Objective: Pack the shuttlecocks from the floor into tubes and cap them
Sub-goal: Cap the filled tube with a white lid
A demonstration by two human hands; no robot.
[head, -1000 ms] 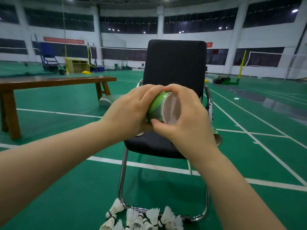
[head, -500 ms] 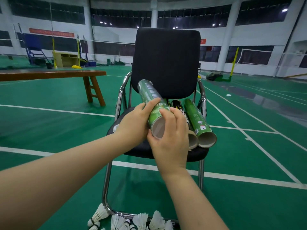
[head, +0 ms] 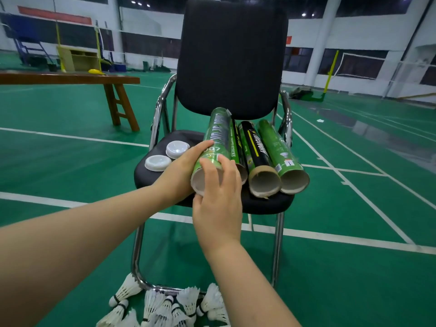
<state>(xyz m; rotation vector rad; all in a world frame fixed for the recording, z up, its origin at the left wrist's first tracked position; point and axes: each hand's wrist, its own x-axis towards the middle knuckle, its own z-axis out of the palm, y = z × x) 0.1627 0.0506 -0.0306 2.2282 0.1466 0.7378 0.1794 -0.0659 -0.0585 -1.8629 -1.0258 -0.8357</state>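
Cardboard shows inside the open black tube [head: 256, 147] and the rightmost green tube [head: 276, 145], both lying on the chair seat [head: 266, 205]. Left hand [head: 179, 171] and right hand [head: 217, 204] curl round the near end of the leftmost green tube [head: 218, 135], partly covering its mouth. Two white caps [head: 157, 162] lie beside it on the seat. Shuttlecocks [head: 165, 305] litter the floor beneath.

The green tube [head: 218, 138], raised end-on a second ago, now lies on the chair seat [head: 144, 178] beside the other tubes [head: 259, 149]; the left hand [head: 179, 171] and right hand [head: 217, 204] come down with it.

Right hand [head: 216, 204] half-hides tube [head: 218, 135] mouth; shuttlecocks [head: 165, 308] cropped below.
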